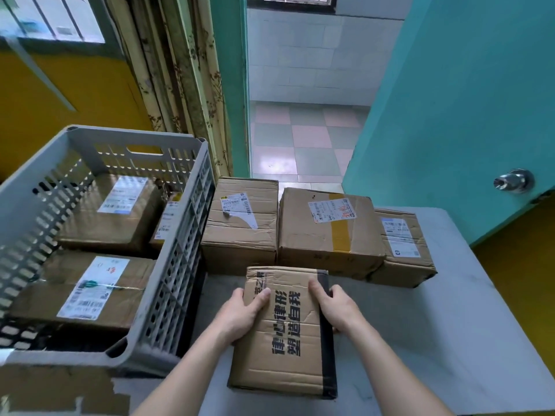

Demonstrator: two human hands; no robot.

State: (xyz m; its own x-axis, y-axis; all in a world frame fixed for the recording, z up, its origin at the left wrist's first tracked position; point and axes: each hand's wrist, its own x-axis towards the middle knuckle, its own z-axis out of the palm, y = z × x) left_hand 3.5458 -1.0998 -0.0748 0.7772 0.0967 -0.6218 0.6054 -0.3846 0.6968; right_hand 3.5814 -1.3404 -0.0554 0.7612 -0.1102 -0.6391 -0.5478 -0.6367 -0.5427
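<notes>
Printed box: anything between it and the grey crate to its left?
Nothing lies on the table between them. The crate turns its tall slotted side wall toward the printed box, which would probably have to go over the rim. Parcels already lie inside. The left hand and right hand grip the box directly.

Head camera, my only view: faces forward and down, close above left hand (244,315), right hand (338,308) and their cardboard box (285,349).

I see printed box (285,334): matt brown cardboard, creased, dented. Crate (180,250): grey plastic, dull, perforated. Tabletop (435,340): smooth, pale, stone-like. Doorknob (514,181): polished metal. Floor tiles (300,151): glossy. Curtain (192,85): thin cloth, stained, matt.
</notes>
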